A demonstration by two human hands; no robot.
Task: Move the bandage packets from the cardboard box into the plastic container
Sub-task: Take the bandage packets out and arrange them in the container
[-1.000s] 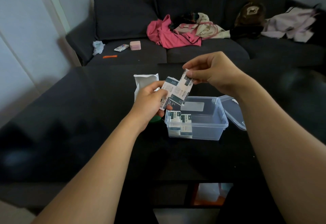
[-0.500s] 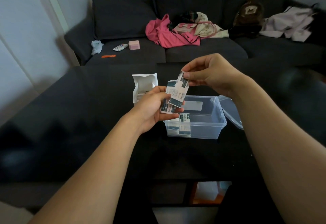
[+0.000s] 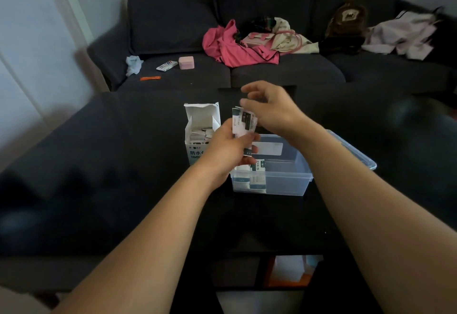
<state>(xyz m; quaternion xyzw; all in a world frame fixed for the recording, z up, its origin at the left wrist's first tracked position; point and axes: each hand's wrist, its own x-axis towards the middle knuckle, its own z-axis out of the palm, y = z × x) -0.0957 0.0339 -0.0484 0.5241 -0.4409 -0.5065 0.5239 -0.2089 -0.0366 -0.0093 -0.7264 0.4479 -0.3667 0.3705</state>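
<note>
a: largest first. what does the surface [image 3: 99, 190] carry?

b: a dark surface with two receptacles side by side near its middle. the plastic container [image 3: 291, 180] stands lid-open on the right. the cardboard box [image 3: 197, 138] stands upright just to its left, flaps raised, with more packets visible inside.

a: where are the bandage packets [image 3: 243, 122] in hand?

b: a small fan of them is held upright in the left hand [image 3: 230, 150], thumb and fingers pinching the lower ends. their long axis runs roughly vertical, tilted slightly. the fan sits above the container's near-left corner, where other packets [image 3: 256, 177] already lie against the wall.

a: state of the right hand [image 3: 269, 108]?

b: it is above and just behind the fan, fingers loosely curled, fingertips at the top edge of the packets. motion blur hides the contact, so i cannot tell whether it pinches one or holds nothing.

a: which relation governs the next move?

b: the container opening lies directly below and slightly right of the fan. the right hand is the nearer one to the packets' free upper ends and to the empty right part of the container. judgement: a packet drawn off the top needs only a short downward path, long axis turned flat to match those already stacked.
</note>
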